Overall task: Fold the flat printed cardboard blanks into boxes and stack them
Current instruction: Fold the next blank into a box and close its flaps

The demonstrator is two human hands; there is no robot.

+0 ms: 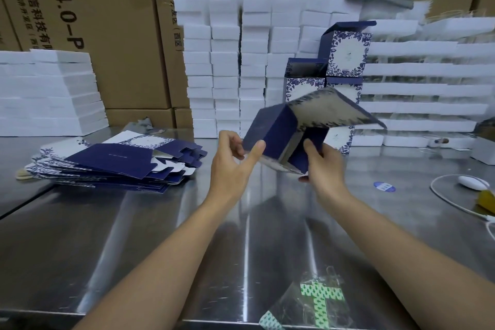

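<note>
Crumpled clear wrap [316, 300] with green print sits at the table's [160, 222] near edge, between our forearms. Left hand [230, 166] pinches the near-left corner of the half-formed box [276, 131], thumb on the navy side. Right hand [324, 169] is blurred; it looks curled on the lower end flaps, so probably holding. Box is off the table between both hands, long axis tilting up and away to the right, lid flap [332, 107] open at the far end. Open bottom faces the right hand, so we'd close it from there. Flat blanks [115, 163] lie toward the left edge; finished boxes [345, 53] stand at the back edge.
</note>
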